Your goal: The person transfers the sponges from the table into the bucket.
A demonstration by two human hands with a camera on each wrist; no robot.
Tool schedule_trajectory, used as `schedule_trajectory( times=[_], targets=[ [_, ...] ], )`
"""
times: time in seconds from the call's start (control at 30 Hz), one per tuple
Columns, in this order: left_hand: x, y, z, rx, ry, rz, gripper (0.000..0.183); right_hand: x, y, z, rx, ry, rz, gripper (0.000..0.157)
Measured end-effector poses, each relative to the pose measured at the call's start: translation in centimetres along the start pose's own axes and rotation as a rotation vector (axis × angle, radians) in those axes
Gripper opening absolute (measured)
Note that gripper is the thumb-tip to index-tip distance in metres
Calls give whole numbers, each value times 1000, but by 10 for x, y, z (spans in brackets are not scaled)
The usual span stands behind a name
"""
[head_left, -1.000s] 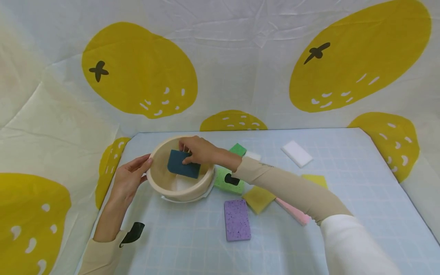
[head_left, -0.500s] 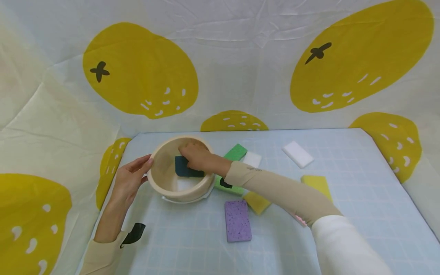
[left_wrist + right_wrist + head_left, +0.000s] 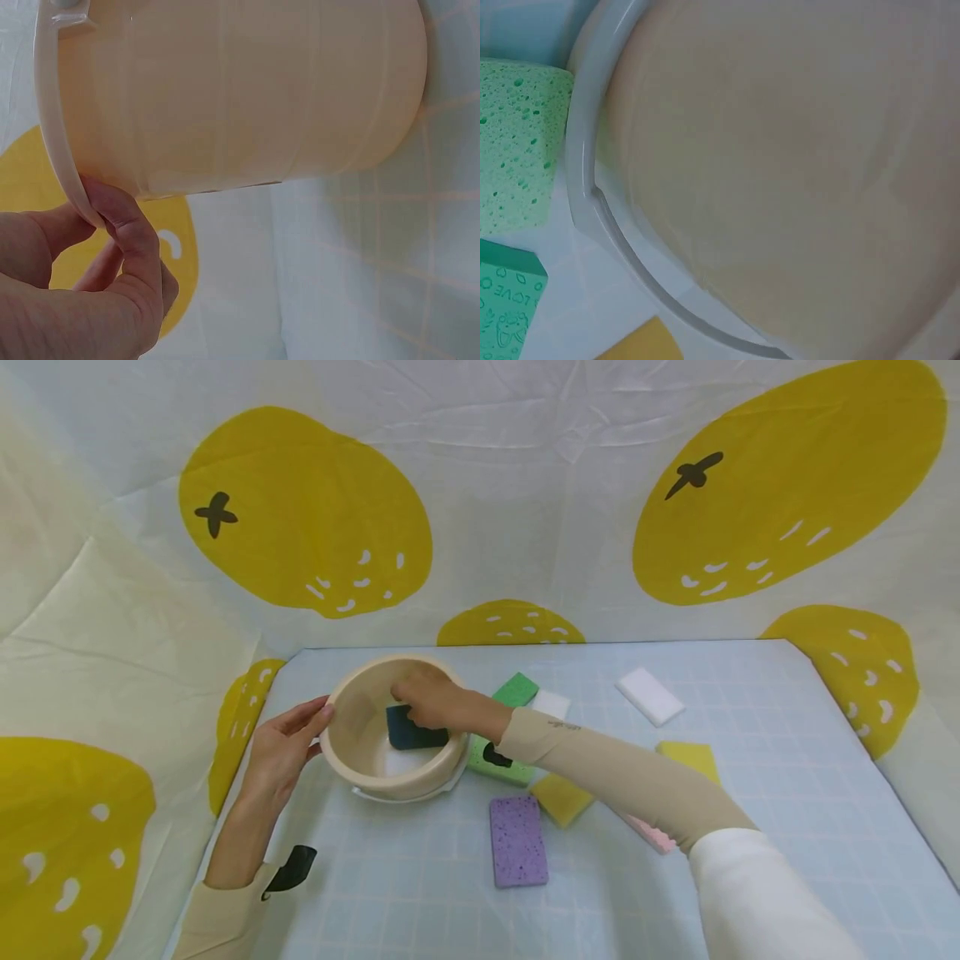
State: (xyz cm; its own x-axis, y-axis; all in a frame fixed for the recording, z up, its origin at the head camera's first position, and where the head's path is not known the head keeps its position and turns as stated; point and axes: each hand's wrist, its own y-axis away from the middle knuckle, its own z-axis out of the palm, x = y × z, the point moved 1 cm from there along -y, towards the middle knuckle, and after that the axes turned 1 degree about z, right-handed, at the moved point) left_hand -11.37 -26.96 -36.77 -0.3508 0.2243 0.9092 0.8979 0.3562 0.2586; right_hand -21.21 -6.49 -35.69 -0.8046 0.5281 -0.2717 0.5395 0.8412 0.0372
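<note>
A cream plastic bucket [image 3: 348,727] stands at the left of the table. My left hand [image 3: 276,752] pinches its rim between thumb and fingers, as the left wrist view shows at the bucket rim [image 3: 64,154]. Inside the bucket, my right hand [image 3: 431,702] holds a dark blue sponge [image 3: 408,732] with curled fingers; part of the sponge is hidden behind the hand. Something white [image 3: 397,762] shows at the bucket's bottom. The right wrist view shows the bucket's outer wall [image 3: 780,172] and its white handle [image 3: 585,142], but not the hand.
Right of the bucket lie a light green sponge [image 3: 510,772], a green sponge [image 3: 516,690], a white block [image 3: 551,704], a mustard sponge [image 3: 561,799] and a purple sponge [image 3: 518,842]. Farther right are another white block [image 3: 649,697], a yellow sponge [image 3: 688,760] and a pink one [image 3: 651,835].
My right hand has lowered the dark blue sponge from near the rim deeper into the bucket and slightly to the right. The left hand has stayed on the rim.
</note>
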Motion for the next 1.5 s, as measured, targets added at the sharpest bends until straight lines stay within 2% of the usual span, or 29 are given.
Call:
schedule_trajectory(
  times=[0.13, 0.3, 0.57, 0.77, 1.1, 1.33, 1.5],
  targets=[
    [1, 0, 1, 6, -3, -8, 59, 3, 5, -7, 43, -116, -42, 22],
    [0, 1, 1, 11, 1, -5, 60, 8, 12, -13, 64, -227, -12, 31],
    [0, 2, 1, 23, -22, -16, 61, 15, 27, -27, 140, -362, -28, 22],
    [1, 3, 0, 21, -16, -24, 61, 22, 40, -33, 194, -469, -7, 19],
    [2, 3, 1, 15, 41, -37, 61, 35, 68, -38, 256, -548, 13, 20],
    [1, 3, 1, 15, 71, -43, 60, 53, 88, -35, 276, -617, 80, 23],
    [0, 3, 0, 14, 75, -42, 60, 65, 104, -34, 287, -666, 128, 20]
  ],
)
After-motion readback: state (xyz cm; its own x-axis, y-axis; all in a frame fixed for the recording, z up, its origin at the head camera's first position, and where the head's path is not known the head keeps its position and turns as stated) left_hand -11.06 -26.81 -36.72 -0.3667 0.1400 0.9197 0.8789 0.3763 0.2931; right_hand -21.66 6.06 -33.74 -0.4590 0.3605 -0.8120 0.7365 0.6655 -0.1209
